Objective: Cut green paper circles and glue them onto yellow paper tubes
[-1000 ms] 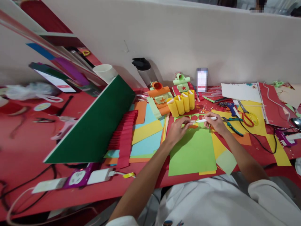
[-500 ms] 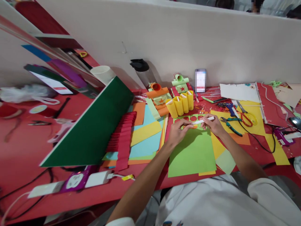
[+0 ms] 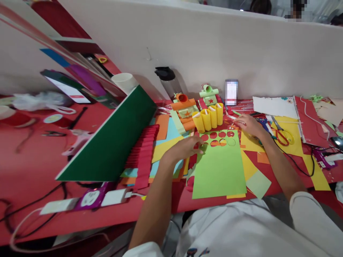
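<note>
A sheet of light green paper (image 3: 219, 175) lies in front of me, with round holes cut in rows near its top and one drawn circle still uncut. My left hand (image 3: 189, 147) is over its upper left edge, thumb and fingers apart; I cannot tell whether the fingertips touch the sheet. Beyond the top right corner, my right hand (image 3: 249, 125) reaches forward with fingers stretched, near slim pens and paper scraps. No object shows in either hand. Just behind the sheet stand joined yellow paper tubes (image 3: 207, 119).
Orange (image 3: 184, 110) and green (image 3: 209, 96) paper models stand behind, near a bottle (image 3: 168, 84) and a phone (image 3: 231, 92). Scissors (image 3: 281, 132) and a glue gun (image 3: 265, 125) lie right. A dark green board (image 3: 107, 142) leans left, beside fringed red paper (image 3: 143, 157).
Both hands held a white pen-like stick over the green sheet. Now they are apart: the left has drawn back leftward, the right has moved up and right, and the stick is out of them.
</note>
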Available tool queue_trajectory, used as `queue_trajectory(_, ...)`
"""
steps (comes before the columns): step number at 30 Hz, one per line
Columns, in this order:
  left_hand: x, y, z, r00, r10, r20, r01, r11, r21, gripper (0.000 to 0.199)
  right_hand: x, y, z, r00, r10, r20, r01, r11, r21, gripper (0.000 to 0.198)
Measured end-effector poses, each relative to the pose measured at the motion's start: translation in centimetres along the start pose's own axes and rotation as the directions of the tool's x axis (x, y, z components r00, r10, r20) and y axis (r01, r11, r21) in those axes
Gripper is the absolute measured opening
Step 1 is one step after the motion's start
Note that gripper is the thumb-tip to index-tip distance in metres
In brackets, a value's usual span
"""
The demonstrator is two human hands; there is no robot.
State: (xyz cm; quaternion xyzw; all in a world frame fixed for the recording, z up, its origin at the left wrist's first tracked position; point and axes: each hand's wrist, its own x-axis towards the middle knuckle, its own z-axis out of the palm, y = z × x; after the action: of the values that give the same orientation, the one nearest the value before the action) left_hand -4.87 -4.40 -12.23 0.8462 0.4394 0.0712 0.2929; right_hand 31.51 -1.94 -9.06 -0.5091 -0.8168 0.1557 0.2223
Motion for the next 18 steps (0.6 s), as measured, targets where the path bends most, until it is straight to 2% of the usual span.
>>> queue_trajectory(2,0.0,-0.4,0.4,0.999,-0.017,0.033,0.017,1.0,-0.001,0.027,1.0,0.8,0.1,1.0,0.03,-0.004,-0.031,0.989,-0.144,0.025)
queue_trajectory(4,0.1,-0.7,0.9,0.999,-0.021,0.044,0.021,1.0,-0.013,0.025,1.2,0.4,0.6,1.0,0.019,-0.025,-0.023,0.985,-0.17,0.026)
queue_trajectory(9,0.2,-0.5,1.2,0.998,-0.028,0.063,0.029,0.999,-0.03,0.02,-1.7,-3.2,2.4,0.999,-0.041,-0.001,0.041,0.996,0.081,0.023)
queue_trajectory(13,-0.2,0.2,0.5,0.999,0.007,0.044,-0.006,0.999,-0.04,0.014,-4.3,-5.2,3.6,0.999,0.007,0.052,-0.02,0.966,0.257,0.023)
queue_trajectory(15,-0.6,0.1,-0.1,0.999,-0.005,0.044,0.006,0.999,-0.039,0.018,-5.0,-5.5,4.0,0.997,0.029,0.072,-0.051,0.94,0.337,0.023)
queue_trajectory(18,-1.4,-0.5,-1.2,0.995,-0.095,0.039,0.095,0.995,0.004,0.03,-5.5,-5.6,4.5,0.995,0.057,0.084,-0.086,0.917,0.39,0.024)
